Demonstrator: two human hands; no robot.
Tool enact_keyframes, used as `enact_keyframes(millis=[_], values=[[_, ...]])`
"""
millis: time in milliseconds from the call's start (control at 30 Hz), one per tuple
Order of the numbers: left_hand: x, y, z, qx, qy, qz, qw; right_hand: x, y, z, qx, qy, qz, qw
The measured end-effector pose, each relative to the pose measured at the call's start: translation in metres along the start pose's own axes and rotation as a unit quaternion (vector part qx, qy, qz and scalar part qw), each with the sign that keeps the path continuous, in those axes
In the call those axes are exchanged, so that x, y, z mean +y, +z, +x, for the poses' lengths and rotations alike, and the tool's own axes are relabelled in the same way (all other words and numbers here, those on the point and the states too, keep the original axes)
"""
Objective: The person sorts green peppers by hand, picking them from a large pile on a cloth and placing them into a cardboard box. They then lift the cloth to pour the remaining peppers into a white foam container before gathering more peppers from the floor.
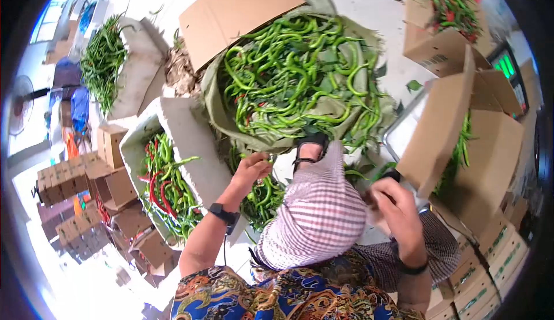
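A large heap of green chili peppers (pixel 294 77) with leaves lies on an opened green sack (pixel 222 109) in front of me. My left hand (pixel 252 169) is over loose peppers near the sack's lower edge, its fingers curled together; what they hold, if anything, is too small to tell. My right hand (pixel 390 200) hovers beside my checked knee, its fingers bent and slightly blurred. To the left, a white foam box (pixel 190 152) holds green peppers and a few red ones. An open cardboard box (pixel 490 158) with green peppers stands on the right.
A cardboard sheet (pixel 239 8) covers the sack's top left edge. Another pepper pile (pixel 104 60) lies at the upper left. A box of mixed peppers (pixel 453 8) and a scale with a green display (pixel 504 66) are at the upper right. Stacked cartons (pixel 487 268) stand lower right.
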State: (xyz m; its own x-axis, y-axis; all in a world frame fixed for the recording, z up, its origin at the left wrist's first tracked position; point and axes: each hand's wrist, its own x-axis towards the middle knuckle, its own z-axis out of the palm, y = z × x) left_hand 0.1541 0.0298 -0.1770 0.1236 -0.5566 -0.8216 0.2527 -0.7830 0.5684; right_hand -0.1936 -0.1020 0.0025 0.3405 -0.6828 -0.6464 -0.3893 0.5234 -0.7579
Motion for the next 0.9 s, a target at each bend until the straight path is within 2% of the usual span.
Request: enact_keyframes(millis=[67,100,133,167,233,300,333,367,400,433,467,533,600,667,700,733,767,800,833,867,900], values=[[-0.011,-0.003,0.017,0.018,0.029,0.025,0.999,0.023,0.018,0.048,-0.022,0.002,0.056,0.998],[-0.013,-0.003,0.028,0.023,0.025,0.020,0.999,0.055,0.021,0.079,-0.012,0.025,0.031,0.999],[-0.017,-0.004,0.039,0.068,0.079,0.094,0.990,0.064,0.029,0.100,-0.006,0.052,0.091,0.994],[-0.020,-0.004,0.049,0.110,0.129,0.171,0.971,0.084,0.035,0.124,0.010,0.035,0.068,0.997],[-0.010,0.006,0.064,0.141,0.185,0.214,0.949,0.113,0.049,0.161,0.025,0.027,0.043,0.998],[0.001,0.019,0.081,0.150,0.200,0.242,0.938,0.126,0.059,0.190,0.074,-0.084,-0.155,0.981],[0.006,0.025,0.089,0.158,0.222,0.287,0.918,0.130,0.063,0.204,0.071,-0.078,-0.156,0.982],[0.007,0.031,0.099,0.164,0.245,0.331,0.896,0.133,0.066,0.218,0.081,-0.125,-0.236,0.960],[0.005,0.037,0.113,0.161,0.240,0.329,0.899,0.134,0.067,0.229,0.089,-0.171,-0.315,0.929],[0.003,0.044,0.125,0.187,0.291,0.358,0.867,0.137,0.072,0.237,0.114,-0.194,-0.355,0.907],[0.000,0.050,0.136,0.212,0.341,0.385,0.831,0.140,0.075,0.244,0.112,-0.188,-0.357,0.908],[-0.002,0.064,0.150,0.216,0.332,0.389,0.832,0.147,0.079,0.258,0.107,-0.166,-0.502,0.842],[-0.004,0.069,0.159,0.258,0.296,0.507,0.768,0.152,0.074,0.265,0.096,-0.167,-0.532,0.825],[-0.005,0.066,0.158,0.258,0.299,0.495,0.774,0.152,0.064,0.268,0.085,-0.195,-0.499,0.840],[-0.004,0.062,0.154,0.215,0.321,0.435,0.813,0.138,0.057,0.262,0.112,-0.244,-0.502,0.822],[0.001,0.060,0.149,0.170,0.342,0.372,0.846,0.128,0.047,0.260,0.112,-0.240,-0.505,0.822],[0.005,0.060,0.137,0.090,0.218,0.136,0.962,0.120,0.036,0.256,0.038,-0.108,-0.297,0.948],[0.030,0.063,0.119,0.035,0.153,0.020,0.987,0.113,0.027,0.251,-0.036,0.033,-0.063,0.997],[0.041,0.065,0.109,0.030,0.132,-0.056,0.989,0.102,0.023,0.243,-0.063,0.019,0.081,0.995],[0.050,0.067,0.103,0.025,0.116,-0.133,0.984,0.094,0.020,0.238,-0.056,0.018,0.077,0.995],[0.058,0.069,0.098,0.021,0.110,-0.172,0.979,0.088,0.018,0.233,-0.081,0.035,0.224,0.971]])
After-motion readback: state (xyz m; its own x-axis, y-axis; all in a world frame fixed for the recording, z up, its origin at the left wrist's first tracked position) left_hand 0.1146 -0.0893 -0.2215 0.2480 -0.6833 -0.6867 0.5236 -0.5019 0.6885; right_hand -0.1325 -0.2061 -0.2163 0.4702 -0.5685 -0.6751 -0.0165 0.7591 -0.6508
